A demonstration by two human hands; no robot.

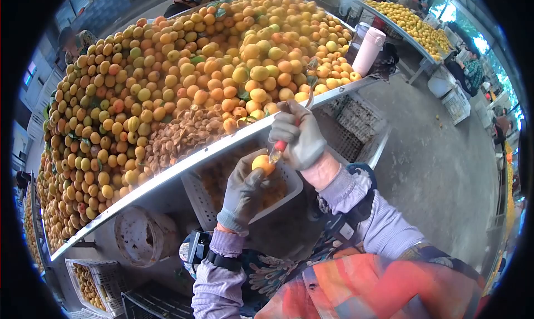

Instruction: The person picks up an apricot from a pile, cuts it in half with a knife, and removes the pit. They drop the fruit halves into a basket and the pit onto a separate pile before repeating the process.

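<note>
My left hand (243,192), in a grey glove, holds a yellow-orange apricot (263,164) between thumb and fingers. A small tool with a red handle (280,146) is gripped in my right hand (299,134), also gloved. Its metal tip touches the apricot. Both hands are over a white crate (289,192) with orange fruit pieces in it, in front of the table's metal edge (222,136). Beyond that edge lies a large heap of apricots (194,68), with a pile of brown pits (186,135) at its near side.
A pink bottle (369,52) stands at the table's right corner. Below the table are a stained white bucket (142,235), a crate of fruit (89,285) and a plastic basket (356,124). Other people sit at the far side and by a second fruit table (409,27).
</note>
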